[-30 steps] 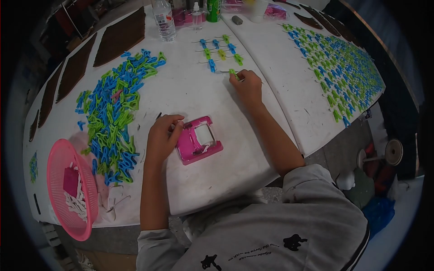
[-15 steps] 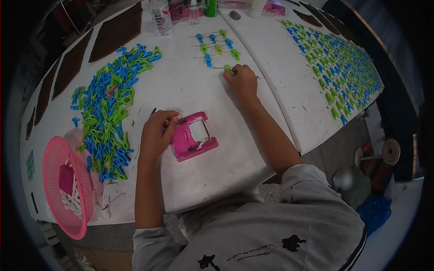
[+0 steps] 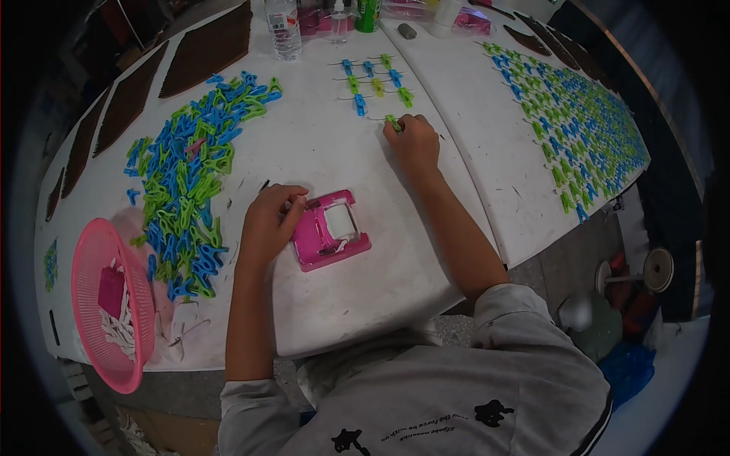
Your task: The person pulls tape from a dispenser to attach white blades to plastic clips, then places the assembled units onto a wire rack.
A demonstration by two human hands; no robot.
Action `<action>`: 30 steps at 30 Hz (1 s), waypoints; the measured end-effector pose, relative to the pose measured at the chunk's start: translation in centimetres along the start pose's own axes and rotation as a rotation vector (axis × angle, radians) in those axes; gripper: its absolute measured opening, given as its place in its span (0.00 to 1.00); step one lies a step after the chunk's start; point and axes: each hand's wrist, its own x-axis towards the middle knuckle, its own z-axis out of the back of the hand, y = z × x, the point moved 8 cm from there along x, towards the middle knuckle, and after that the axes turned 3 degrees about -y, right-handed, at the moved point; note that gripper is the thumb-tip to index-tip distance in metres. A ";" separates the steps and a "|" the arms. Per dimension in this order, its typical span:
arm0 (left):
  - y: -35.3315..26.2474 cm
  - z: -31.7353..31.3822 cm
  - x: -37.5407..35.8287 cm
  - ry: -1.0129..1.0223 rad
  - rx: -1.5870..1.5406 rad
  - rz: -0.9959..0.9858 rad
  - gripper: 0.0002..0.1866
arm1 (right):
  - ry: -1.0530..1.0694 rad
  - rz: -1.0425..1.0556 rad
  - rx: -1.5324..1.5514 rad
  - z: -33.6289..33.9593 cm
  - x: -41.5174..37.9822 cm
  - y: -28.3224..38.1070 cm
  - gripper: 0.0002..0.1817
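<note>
My right hand pinches a green clothespin low over the white table; a thin wire or string pokes out to its left. Just beyond it lie short rows of blue and green clothespins, each with a similar thin strand. My left hand rests on the table with curled fingers, its fingertips at the left edge of a pink plastic box. Inside that box sits a white roll. A small dark tip shows beside the left knuckles; what those fingers hold, if anything, is hidden.
A heap of blue and green clothespins lies left, beside a pink basket with white scraps. Many clothespins in rows cover the right table. Brown toothed sheets, a water bottle and a green can stand or lie farther back.
The whole view has shifted slightly. Both hands keep nearly the same places, the right one still pinching the green clothespin beneath the short rows.
</note>
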 end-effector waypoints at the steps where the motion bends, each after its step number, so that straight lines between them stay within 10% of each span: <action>1: -0.1 0.0 0.0 0.000 0.008 -0.001 0.10 | -0.004 0.001 0.003 0.0 0.0 0.1 0.15; 30: -0.2 -0.4 0.0 0.023 0.016 0.059 0.08 | 0.207 -0.174 0.025 0.5 -0.2 -2.2 0.13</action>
